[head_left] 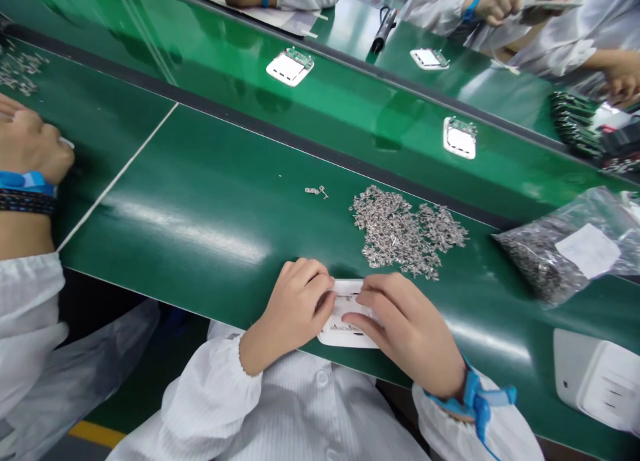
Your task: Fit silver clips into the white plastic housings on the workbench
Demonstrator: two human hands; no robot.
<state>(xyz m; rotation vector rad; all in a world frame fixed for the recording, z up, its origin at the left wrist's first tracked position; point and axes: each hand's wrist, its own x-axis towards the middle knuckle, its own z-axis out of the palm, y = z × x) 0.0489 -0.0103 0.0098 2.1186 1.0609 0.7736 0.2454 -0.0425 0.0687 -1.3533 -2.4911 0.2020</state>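
Note:
A white plastic housing [345, 334] lies on the green bench at its near edge, between my hands. My left hand [303, 301] grips the housing's left side with curled fingers. From the right, my right hand [405, 324] reaches over the housing, thumb and fingers bent above its inner face; whether a small part is between the fingertips is too small to tell. Just beyond my hands is a large pile of small metal pieces [395, 231]. A few more such pieces [316, 191] lie to the left of the pile.
A plastic bag of metal pieces [540, 261] sits at the right, with stacked white housings [600, 381] nearer. White units with green boards [291, 68] lie on the belt beyond the bench. Another person's hand [33, 141] is at the left; more people work across the belt.

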